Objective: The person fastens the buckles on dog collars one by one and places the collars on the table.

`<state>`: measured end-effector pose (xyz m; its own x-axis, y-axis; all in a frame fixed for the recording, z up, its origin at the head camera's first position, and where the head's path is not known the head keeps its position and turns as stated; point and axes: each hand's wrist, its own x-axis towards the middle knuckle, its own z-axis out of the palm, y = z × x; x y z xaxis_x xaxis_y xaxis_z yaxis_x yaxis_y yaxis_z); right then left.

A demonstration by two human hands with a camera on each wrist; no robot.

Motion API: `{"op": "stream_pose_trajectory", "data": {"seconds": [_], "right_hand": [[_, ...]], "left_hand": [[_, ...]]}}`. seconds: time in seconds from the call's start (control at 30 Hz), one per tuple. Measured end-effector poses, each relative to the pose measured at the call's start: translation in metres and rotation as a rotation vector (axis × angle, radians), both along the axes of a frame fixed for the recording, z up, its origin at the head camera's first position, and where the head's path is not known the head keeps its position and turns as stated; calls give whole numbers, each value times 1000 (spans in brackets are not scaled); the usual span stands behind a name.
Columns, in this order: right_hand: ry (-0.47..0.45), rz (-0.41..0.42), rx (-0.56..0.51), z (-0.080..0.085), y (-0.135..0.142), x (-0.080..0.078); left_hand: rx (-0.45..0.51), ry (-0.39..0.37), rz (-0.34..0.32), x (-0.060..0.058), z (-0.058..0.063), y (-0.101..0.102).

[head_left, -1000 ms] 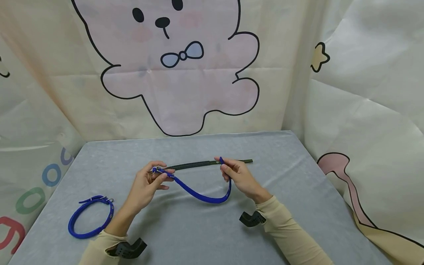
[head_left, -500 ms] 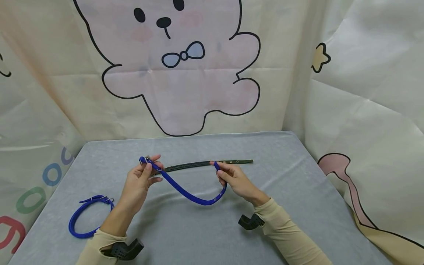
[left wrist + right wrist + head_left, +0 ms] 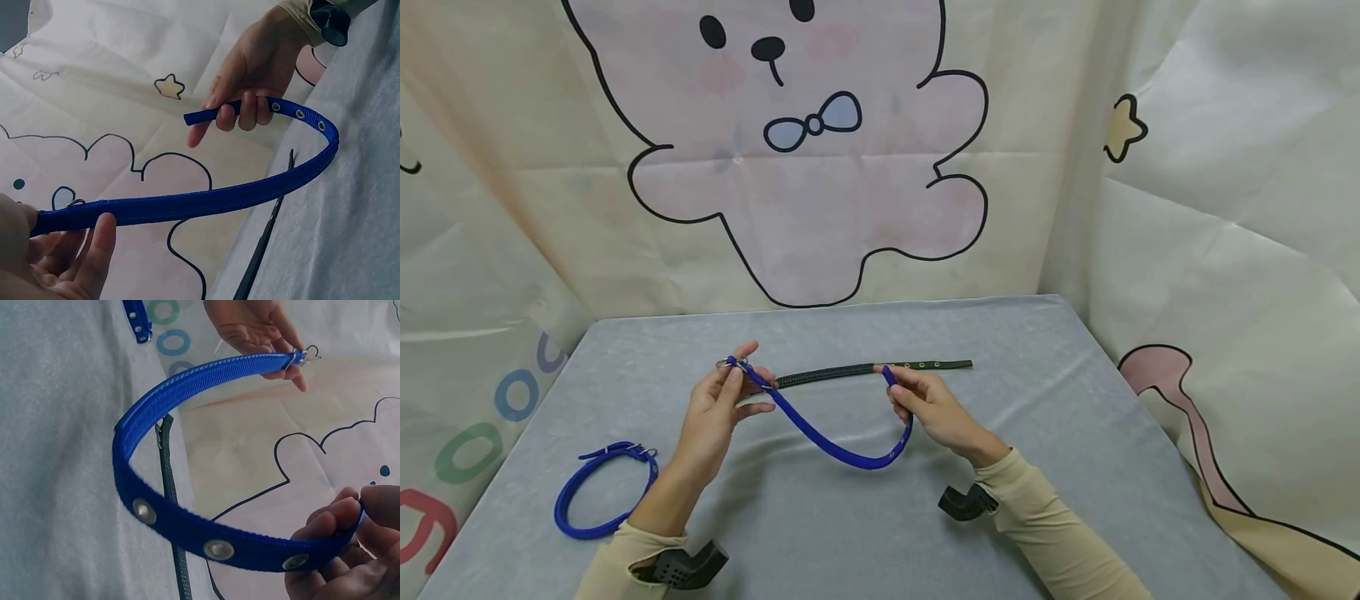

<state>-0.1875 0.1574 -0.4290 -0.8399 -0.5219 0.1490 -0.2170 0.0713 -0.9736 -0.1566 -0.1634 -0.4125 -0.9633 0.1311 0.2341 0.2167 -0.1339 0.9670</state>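
A blue collar (image 3: 842, 452) with metal eyelets hangs in a downward curve between both hands, above the table. My left hand (image 3: 711, 412) pinches its buckle end, where a metal ring and buckle (image 3: 304, 356) show in the right wrist view. The holed tip is pinched between thumb and fingers of my right hand (image 3: 936, 408); in the left wrist view several eyelets (image 3: 300, 114) run along the strap beside those fingers. Behind the hands a dark green collar (image 3: 835, 374) lies stretched out on the table, its left end partly hidden by my left hand.
A second blue collar (image 3: 568, 492), buckled into a loop, lies at the left of the grey cloth-covered table (image 3: 865, 542), beside my left forearm. A printed curtain (image 3: 820, 208) stands behind the table, with more curtain at both sides.
My left hand has moved left and slightly up with the buckle end, widening the strap's curve. My right hand has shifted slightly left, still pinching the tip. The other collars stay put.
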Motion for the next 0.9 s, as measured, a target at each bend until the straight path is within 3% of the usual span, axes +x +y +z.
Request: {"op": "stream_pose_trajectory", "data": {"seconds": [0.27,0.6,0.9], "right_hand": [[-15,-37,-41,3,-7,9],[87,-18,-2,8,-21,22],[57,53,22,4,-33,32]], "left_hand": [[-42,14,-25,3,-2,6],[-159,22,31,9,1,15],[-14,-50,1,17,3,26]]}}
